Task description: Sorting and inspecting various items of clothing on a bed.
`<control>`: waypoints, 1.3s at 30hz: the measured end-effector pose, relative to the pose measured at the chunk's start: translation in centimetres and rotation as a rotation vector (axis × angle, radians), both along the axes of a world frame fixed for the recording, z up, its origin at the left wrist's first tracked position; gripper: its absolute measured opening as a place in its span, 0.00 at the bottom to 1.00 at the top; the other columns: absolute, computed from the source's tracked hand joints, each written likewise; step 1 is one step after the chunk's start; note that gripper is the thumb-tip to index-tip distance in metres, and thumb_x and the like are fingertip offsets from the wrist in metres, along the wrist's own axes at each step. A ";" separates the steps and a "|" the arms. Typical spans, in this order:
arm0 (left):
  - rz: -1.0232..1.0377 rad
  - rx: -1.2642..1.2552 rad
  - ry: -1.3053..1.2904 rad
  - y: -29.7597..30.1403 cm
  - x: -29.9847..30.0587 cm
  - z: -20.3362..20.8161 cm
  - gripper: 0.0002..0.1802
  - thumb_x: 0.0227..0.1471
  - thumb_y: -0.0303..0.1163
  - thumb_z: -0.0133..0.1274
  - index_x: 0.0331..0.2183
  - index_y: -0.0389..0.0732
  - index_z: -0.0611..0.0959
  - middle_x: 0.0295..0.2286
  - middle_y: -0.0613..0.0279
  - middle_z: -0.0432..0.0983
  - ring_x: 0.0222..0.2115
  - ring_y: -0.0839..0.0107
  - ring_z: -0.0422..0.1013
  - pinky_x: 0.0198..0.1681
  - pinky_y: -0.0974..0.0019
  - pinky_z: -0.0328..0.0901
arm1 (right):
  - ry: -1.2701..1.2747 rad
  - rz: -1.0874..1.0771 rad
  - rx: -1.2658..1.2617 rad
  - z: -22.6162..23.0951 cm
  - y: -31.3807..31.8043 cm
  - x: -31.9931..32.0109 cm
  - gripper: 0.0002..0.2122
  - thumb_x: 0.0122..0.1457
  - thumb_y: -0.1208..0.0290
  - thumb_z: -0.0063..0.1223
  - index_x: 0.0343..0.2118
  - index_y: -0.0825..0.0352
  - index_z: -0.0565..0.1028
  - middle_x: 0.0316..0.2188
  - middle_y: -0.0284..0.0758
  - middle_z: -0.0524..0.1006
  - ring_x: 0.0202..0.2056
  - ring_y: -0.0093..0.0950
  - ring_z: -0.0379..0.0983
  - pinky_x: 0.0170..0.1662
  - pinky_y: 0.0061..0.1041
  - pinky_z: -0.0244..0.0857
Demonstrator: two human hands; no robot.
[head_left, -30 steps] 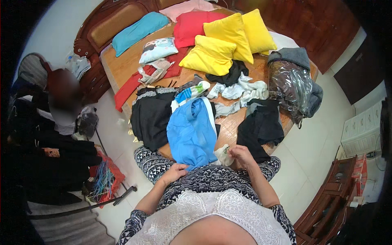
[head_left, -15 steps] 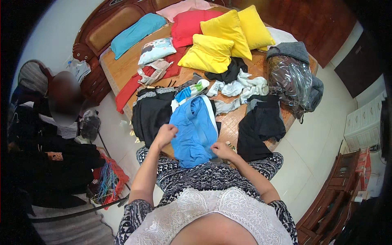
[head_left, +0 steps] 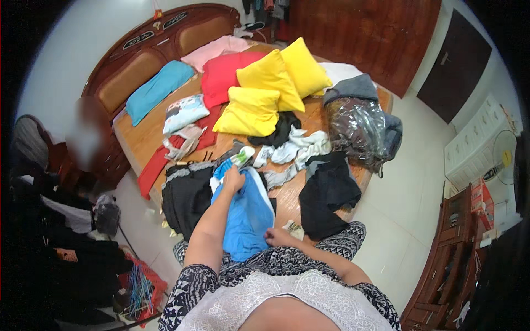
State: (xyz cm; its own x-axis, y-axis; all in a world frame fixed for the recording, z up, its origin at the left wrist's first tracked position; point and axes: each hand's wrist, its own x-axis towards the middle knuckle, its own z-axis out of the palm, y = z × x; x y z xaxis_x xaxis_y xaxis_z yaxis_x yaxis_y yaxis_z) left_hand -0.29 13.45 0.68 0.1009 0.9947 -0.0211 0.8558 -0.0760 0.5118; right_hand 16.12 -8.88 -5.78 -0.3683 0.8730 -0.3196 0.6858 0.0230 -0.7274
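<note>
A blue garment (head_left: 247,212) lies spread over my lap and the near edge of the bed, with a white edge along its right side. My left hand (head_left: 234,180) has its fingers closed on the far end of this garment, next to a white, blue and green patterned cloth (head_left: 241,157). Close to the garment's near right edge is my right hand (head_left: 280,237), fingers curled in; whether cloth is pinched in them is hidden. Dark folded clothes flank the garment: a black pile (head_left: 187,204) on the left and black clothing (head_left: 327,196) on the right.
Yellow pillows (head_left: 248,112), a red pillow (head_left: 221,74) and a teal pillow (head_left: 160,91) sit farther back on the wooden bed (head_left: 141,132). White cloths (head_left: 298,146) lie mid-bed. A clear plastic-wrapped bundle (head_left: 356,129) stands at right. Hangers (head_left: 141,287) fill a red bag at lower left.
My left hand has moved away from me, up to the far end of the blue garment, and closed there. My right hand stays by the near right edge. The view has shifted.
</note>
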 end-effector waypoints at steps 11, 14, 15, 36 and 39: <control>0.247 0.149 -0.164 2.6 -4.1 3.8 0.12 0.42 0.32 0.46 0.27 0.37 0.81 0.27 0.43 0.76 0.33 0.49 0.72 0.38 0.54 0.65 | 0.138 0.027 0.038 1.6 -1.0 3.2 0.20 0.45 0.67 0.53 0.42 0.70 0.71 0.26 0.45 0.74 0.29 0.38 0.71 0.31 0.34 0.64; 0.304 0.108 -0.102 4.2 -9.3 8.2 0.15 0.42 0.33 0.46 0.31 0.35 0.81 0.27 0.42 0.76 0.31 0.53 0.74 0.34 0.59 0.67 | 0.108 0.089 -0.023 7.2 -0.7 3.1 0.13 0.43 0.64 0.52 0.30 0.66 0.77 0.25 0.47 0.75 0.31 0.40 0.73 0.33 0.36 0.65; 0.328 0.195 -0.139 4.3 -9.6 9.6 0.15 0.42 0.32 0.45 0.30 0.35 0.81 0.26 0.42 0.76 0.29 0.54 0.74 0.33 0.59 0.67 | 0.182 0.068 -0.003 10.1 -0.5 3.7 0.12 0.43 0.65 0.53 0.31 0.64 0.77 0.28 0.48 0.75 0.34 0.41 0.72 0.36 0.36 0.65; 0.195 -0.108 -0.783 3.5 -9.7 27.6 0.11 0.45 0.25 0.45 0.28 0.28 0.79 0.18 0.55 0.72 0.15 0.69 0.69 0.20 0.61 0.72 | -0.385 -0.238 0.786 28.0 11.3 16.8 0.08 0.47 0.69 0.51 0.27 0.69 0.73 0.22 0.45 0.74 0.27 0.44 0.72 0.32 0.38 0.65; 0.092 -0.194 -0.755 2.7 -9.8 28.2 0.11 0.43 0.26 0.48 0.27 0.27 0.79 0.17 0.57 0.72 0.15 0.69 0.70 0.23 0.63 0.72 | 0.065 -0.442 0.797 27.7 12.1 17.9 0.06 0.50 0.73 0.49 0.27 0.70 0.71 0.17 0.38 0.72 0.19 0.28 0.68 0.24 0.26 0.60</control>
State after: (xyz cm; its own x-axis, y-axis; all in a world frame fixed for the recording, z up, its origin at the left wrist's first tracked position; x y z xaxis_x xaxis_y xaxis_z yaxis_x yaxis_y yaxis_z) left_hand -10.06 16.12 28.92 0.0744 0.9852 -0.1542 0.2692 0.1290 0.9544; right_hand 34.00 3.27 21.92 0.0558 0.8923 0.4480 0.7101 0.2800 -0.6460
